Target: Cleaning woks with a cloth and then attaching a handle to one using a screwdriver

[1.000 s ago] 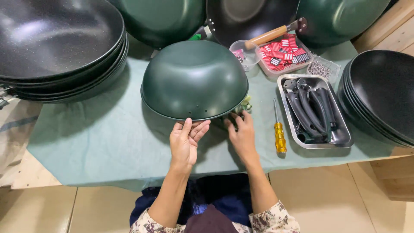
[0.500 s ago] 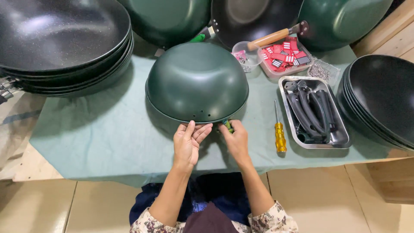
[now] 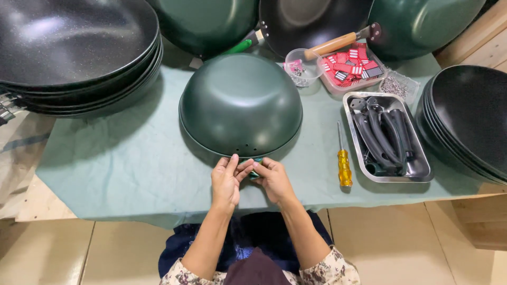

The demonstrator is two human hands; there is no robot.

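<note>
A dark green wok [image 3: 240, 103] lies upside down in the middle of the green cloth [image 3: 132, 158]. Both hands meet at its near rim. My left hand [image 3: 227, 179] and my right hand [image 3: 272, 179] pinch a small green part [image 3: 256, 171] between the fingertips, right below the rim where several small holes show. The part is mostly hidden by the fingers.
A yellow-handled screwdriver [image 3: 343, 158] lies right of the wok. A steel tray [image 3: 409, 169] holds black handles. Behind are a red-sticker box [image 3: 351, 66], a clear cup [image 3: 300, 66], a screw bag [image 3: 398, 84]. Stacks of black pans stand left [image 3: 68, 47] and right [image 3: 470, 116].
The hands have drawn together at the wok's near rim; the right hand moved left with the small green part, and the fingertips now touch.
</note>
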